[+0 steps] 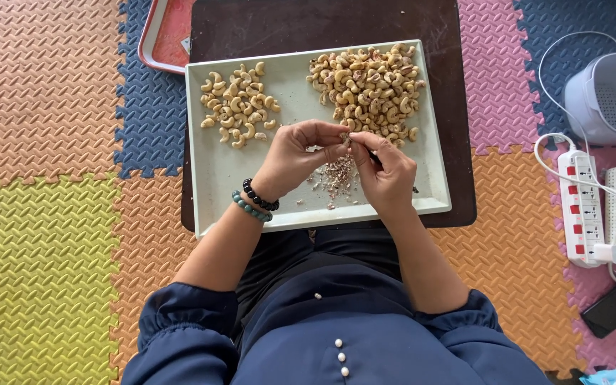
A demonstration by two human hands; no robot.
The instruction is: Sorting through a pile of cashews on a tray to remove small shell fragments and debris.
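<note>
My left hand [297, 157] and my right hand [386, 171] meet over a white tray [212, 178], pinching one cashew nut [345, 140] between their fingertips. My right hand also grips a thin dark tool, mostly hidden. A pile of pale peeled cashews [239, 105] lies at the tray's far left. A bigger pile of cashews with brownish skin [370, 87] lies at the far right. Below the hands sits a small heap of skin flakes [336, 175]. Two bead bracelets [254, 201] circle my left wrist.
The tray rests on a dark brown board [322, 25], with a red tray [165, 36] behind it. Coloured foam mats [44, 214] cover the floor. At right are a white basket [611, 96], a power strip [582, 207] with cables, and a black phone [613, 308].
</note>
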